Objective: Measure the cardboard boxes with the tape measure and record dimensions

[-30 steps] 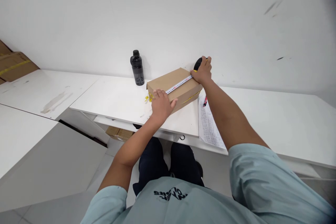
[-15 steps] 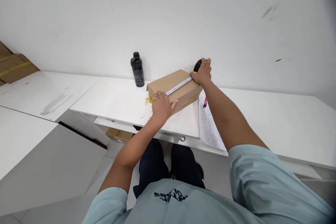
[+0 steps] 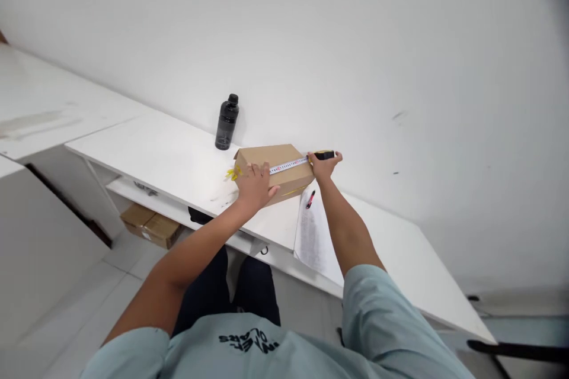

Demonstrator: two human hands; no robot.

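A brown cardboard box [image 3: 288,182] rests on the white table, with yellow strapping showing at its left end and along the near side. Across its top lies the white blade of a tape measure [image 3: 288,166]. My left hand [image 3: 254,186] bears down on the box's left part, its fingers holding the blade's end against the cardboard; that end is hidden under them, and the thumb lies toward the near side. Beyond the box's right edge, my right hand [image 3: 324,167] is closed around the black and yellow tape measure case [image 3: 323,155].
A dark bottle [image 3: 227,122] stands behind the box near the wall. Right of the box lie a written sheet [image 3: 313,240] and a red and black pen [image 3: 310,199]. Beneath the table are cardboard boxes [image 3: 151,225] and an open shelf [image 3: 146,195].
My view has turned and tilted, so the table slopes down to the right. The right hand has brought the tape case lower, and the case now points outward beyond the box's right end.
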